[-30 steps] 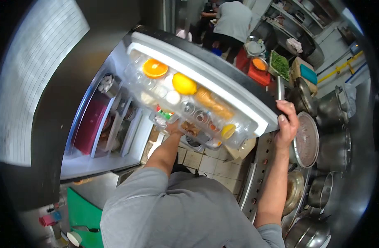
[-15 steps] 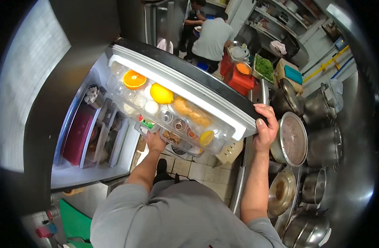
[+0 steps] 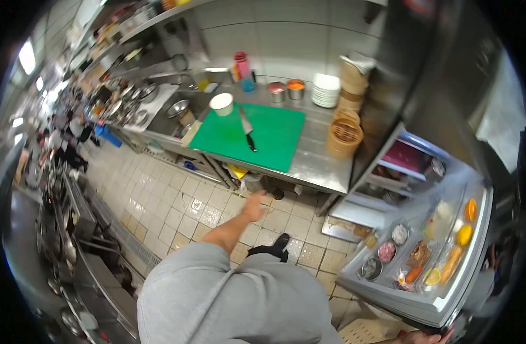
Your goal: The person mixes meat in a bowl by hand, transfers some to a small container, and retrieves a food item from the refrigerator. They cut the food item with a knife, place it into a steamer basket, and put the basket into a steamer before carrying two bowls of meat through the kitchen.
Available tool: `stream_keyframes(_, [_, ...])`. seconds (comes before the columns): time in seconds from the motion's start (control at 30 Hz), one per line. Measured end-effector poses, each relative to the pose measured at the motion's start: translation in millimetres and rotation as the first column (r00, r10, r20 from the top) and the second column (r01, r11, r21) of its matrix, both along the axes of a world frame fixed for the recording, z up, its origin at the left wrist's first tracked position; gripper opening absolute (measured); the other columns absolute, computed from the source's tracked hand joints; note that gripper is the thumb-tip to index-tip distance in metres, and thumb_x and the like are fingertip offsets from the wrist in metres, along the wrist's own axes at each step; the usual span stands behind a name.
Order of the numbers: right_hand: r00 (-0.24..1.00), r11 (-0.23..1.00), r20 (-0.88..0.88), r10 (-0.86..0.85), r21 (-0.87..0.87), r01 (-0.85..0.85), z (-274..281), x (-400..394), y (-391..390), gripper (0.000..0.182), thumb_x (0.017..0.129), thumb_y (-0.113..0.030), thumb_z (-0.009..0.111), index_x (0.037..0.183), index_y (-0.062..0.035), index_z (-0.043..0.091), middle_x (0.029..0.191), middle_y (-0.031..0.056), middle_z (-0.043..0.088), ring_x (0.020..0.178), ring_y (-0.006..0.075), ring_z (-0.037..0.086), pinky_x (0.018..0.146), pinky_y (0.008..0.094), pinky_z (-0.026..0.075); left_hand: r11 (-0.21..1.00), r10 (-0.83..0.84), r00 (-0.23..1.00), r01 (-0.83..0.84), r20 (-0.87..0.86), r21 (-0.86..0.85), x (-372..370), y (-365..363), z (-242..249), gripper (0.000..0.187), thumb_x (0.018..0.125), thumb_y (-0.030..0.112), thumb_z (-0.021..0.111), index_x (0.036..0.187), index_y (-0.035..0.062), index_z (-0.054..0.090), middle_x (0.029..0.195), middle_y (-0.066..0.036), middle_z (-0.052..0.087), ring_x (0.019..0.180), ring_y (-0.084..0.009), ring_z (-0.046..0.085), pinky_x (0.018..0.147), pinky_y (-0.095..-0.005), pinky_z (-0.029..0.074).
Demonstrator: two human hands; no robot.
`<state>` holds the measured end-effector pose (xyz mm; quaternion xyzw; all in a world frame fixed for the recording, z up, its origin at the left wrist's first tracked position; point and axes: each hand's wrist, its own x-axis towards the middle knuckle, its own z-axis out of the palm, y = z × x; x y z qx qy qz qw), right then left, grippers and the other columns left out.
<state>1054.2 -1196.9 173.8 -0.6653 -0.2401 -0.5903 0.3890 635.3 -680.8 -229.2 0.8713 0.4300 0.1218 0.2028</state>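
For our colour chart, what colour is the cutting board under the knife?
The cutting board is green, seen best in the current head view.

The left hand (image 3: pixel 253 207) no longer reaches to the underside of the fridge door (image 3: pixel 415 309); it is now well apart from it, over the floor (image 3: pixel 165 198), nearer the tabletop (image 3: pixel 326 166). The view has turned, so the whole green board (image 3: pixel 269 137) now shows beyond the fridge door, and three small bowls (image 3: pixel 387 251) low inside the door have come into clear sight.
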Motion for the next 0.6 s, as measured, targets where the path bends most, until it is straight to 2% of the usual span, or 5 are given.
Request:
stream_keyframes(0.1, [0.999, 0.987, -0.036, 0.016, 0.163, -0.010, -10.8, -44.5, -5.2, 0.040, 0.110, -0.026, 0.043, 0.116, 0.0062, 0.065, 0.104, 0.0211, 0.068, 0.092, 0.0334, 0.064, 0.086, 0.0421, 0.051, 0.697, 0.677, 0.708, -0.704, -0.199, -0.134, -215.5, -27.8, 35.0, 0.089, 0.085, 0.033, 0.074, 0.157, 0.0067, 0.027, 0.156, -0.025, 0.035, 0.144, -0.0439, 0.032, 0.122, -0.0480, 0.026])
stream_keyframes(0.2, [0.984, 0.996, -0.160, -0.076, 0.033, 0.082, -62.5, -32.5, 10.2, 0.037, 0.109, -0.024, 0.045, 0.115, 0.0070, 0.065, 0.105, 0.0223, 0.068, 0.094, 0.0355, 0.065, 0.085, 0.0417, 0.052, -0.096, 0.985, -0.031, -0.919, -0.173, -0.382, -306.4, -87.0, 127.9, 0.089, 0.086, 0.029, 0.074, 0.159, 0.0194, 0.023, 0.156, -0.027, 0.029, 0.139, -0.0453, 0.038, 0.118, -0.0490, 0.033])
stream_keyframes(0.3, [0.949, 0.946, -0.058, -0.310, -0.120, 0.301, -80.6, -63.3, 103.5, 0.035, 0.108, -0.022, 0.048, 0.115, 0.0068, 0.065, 0.106, 0.0227, 0.068, 0.094, 0.0355, 0.065, 0.083, 0.0415, 0.052, -0.191, 0.974, -0.139, -0.926, -0.176, -0.326, -403.5, -116.4, 97.2, 0.090, 0.086, 0.028, 0.074, 0.158, 0.0206, 0.021, 0.154, -0.028, 0.030, 0.135, -0.0465, 0.043, 0.113, -0.0493, 0.040])
stream_keyframes(0.4, [0.943, 0.936, -0.159, 0.292, 0.251, -0.247, -61.4, -125.1, 224.4, 0.036, 0.104, -0.027, 0.056, 0.117, 0.0052, 0.066, 0.106, 0.0216, 0.069, 0.091, 0.0304, 0.066, 0.075, 0.0389, 0.057, 0.089, 0.984, 0.104, -0.991, -0.143, -0.104, -524.6, -150.3, -10.2, 0.090, 0.086, 0.030, 0.073, 0.158, 0.0235, 0.020, 0.155, -0.028, 0.027, 0.133, -0.0462, 0.046, 0.110, -0.0502, 0.044])
stream_keyframes(0.6, [0.322, 0.517, -0.533, 0.783, 0.269, -0.812, -2.8, -390.3, 479.3, 0.025, 0.094, -0.009, 0.050, 0.080, 0.0043, 0.066, 0.097, 0.0196, 0.072, 0.074, 0.0268, 0.066, 0.066, 0.0346, 0.055, -0.304, 0.932, -0.202, -0.889, -0.302, -0.343, -622.8, -193.2, 74.6, 0.088, 0.089, 0.035, 0.070, 0.159, 0.0219, 0.018, 0.158, -0.025, 0.027, 0.136, -0.0453, 0.044, 0.112, -0.0500, 0.041])
